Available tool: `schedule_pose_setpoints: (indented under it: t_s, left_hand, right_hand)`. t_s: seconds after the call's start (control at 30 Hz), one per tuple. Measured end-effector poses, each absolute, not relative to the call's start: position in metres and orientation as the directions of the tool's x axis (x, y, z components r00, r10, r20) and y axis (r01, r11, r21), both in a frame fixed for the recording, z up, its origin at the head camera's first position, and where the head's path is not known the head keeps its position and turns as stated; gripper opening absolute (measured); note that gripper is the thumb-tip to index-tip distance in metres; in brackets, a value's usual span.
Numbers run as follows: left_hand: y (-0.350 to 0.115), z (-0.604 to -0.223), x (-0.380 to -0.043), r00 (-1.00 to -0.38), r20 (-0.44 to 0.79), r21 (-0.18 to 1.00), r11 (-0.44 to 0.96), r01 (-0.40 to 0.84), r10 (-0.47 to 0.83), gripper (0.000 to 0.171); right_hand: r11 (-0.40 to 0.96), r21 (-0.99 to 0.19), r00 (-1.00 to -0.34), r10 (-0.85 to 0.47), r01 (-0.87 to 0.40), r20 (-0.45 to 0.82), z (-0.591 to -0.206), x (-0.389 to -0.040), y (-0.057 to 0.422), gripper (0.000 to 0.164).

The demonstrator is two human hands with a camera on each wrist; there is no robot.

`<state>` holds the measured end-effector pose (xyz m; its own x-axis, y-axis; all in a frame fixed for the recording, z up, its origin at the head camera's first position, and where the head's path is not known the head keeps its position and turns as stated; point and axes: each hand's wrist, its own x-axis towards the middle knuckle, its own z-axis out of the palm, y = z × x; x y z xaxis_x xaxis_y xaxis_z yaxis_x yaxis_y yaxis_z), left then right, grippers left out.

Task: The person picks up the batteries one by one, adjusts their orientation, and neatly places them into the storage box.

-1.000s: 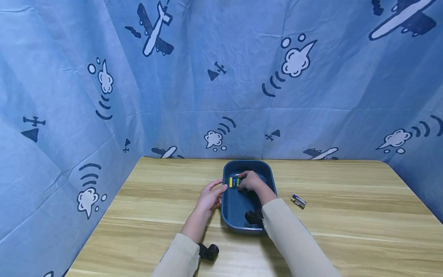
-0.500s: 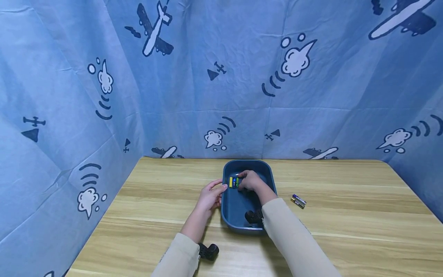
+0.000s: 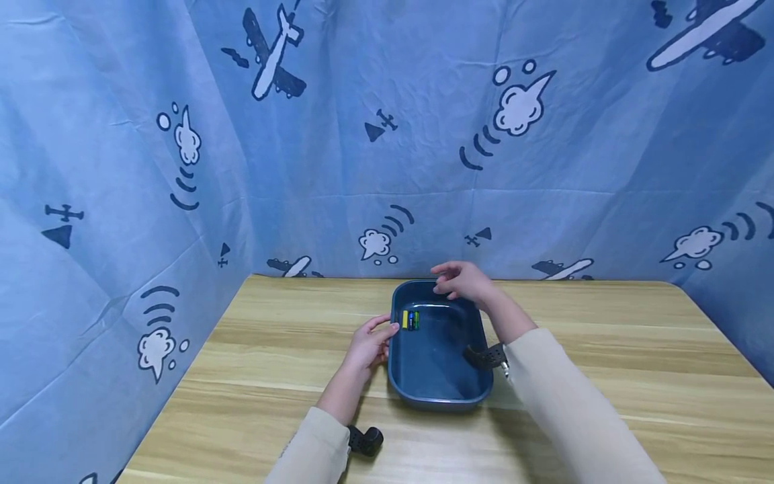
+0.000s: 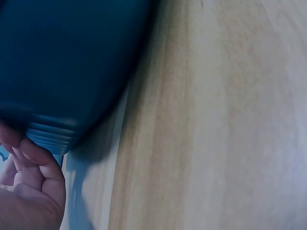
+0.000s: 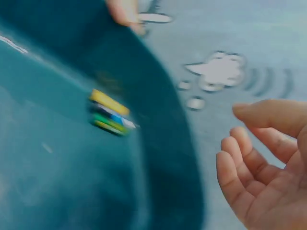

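A person's left hand [image 3: 367, 344] grips the left side of a dark blue tray [image 3: 438, 363] on a wood-grain table [image 3: 272, 336], the thumb hooked over the rim and the fingers against the outer wall. Inside, three batteries lie side by side on the tray's floor near the left wall, just beside that thumb: a yellow battery [image 3: 405, 319] nearest the wall, a blue battery [image 3: 411, 320] in the middle and a green battery [image 3: 416, 320] on the right. The right hand [image 3: 464, 281] hangs by the tray's far right corner, its fingers loosely curled and parted from the thumb, holding nothing. Black wrist cameras protrude from both cream sleeves, the right camera [image 3: 484, 357] over the tray's right edge and the left camera [image 3: 365, 441] above the table. Behind the table hangs a blue cloth [image 3: 338, 148] printed with airplanes and puffs of cloud.
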<state>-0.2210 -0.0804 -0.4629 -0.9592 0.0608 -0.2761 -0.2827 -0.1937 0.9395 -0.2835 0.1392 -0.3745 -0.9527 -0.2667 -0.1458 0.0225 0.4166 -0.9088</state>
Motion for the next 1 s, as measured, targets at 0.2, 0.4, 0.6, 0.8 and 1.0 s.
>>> schedule_pose_setpoints:
  t_s: [0.2, 0.4, 0.6, 0.8, 1.0]
  left_hand:
    - [-0.079, -0.463, -0.221, -0.961, -0.267, 0.943, -0.186, -0.275, 0.067, 0.043]
    - [-0.079, -0.463, -0.221, -0.959, -0.275, 0.945, -0.167, -0.283, 0.067, 0.040]
    - [-0.080, -0.462, -0.220, -0.960, -0.273, 0.943, -0.180, -0.280, 0.062, 0.041]
    - [-0.080, -0.462, -0.219, -0.959, -0.278, 0.945, -0.164, -0.283, 0.056, 0.040]
    - [-0.081, -0.454, -0.215, -0.957, -0.282, 0.945, -0.153, -0.290, 0.073, 0.043]
  right_hand:
    - [0.493, -0.863, -0.953, -0.301, -0.113, -0.047, -0.357, -0.275, 0.198, 0.039]
    - [0.619, -0.758, -0.915, -0.397, -0.206, -0.075, -0.368, -0.259, 0.247, 0.041]
    - [0.674, -0.671, -0.845, -0.518, -0.309, -0.131, -0.389, -0.245, 0.272, 0.049]
    - [0.689, -0.641, -0.813, -0.557, -0.338, -0.169, -0.408, -0.237, 0.275, 0.052]
    - [0.677, -0.645, -0.806, -0.571, -0.354, -0.157, -0.418, -0.231, 0.274, 0.056]
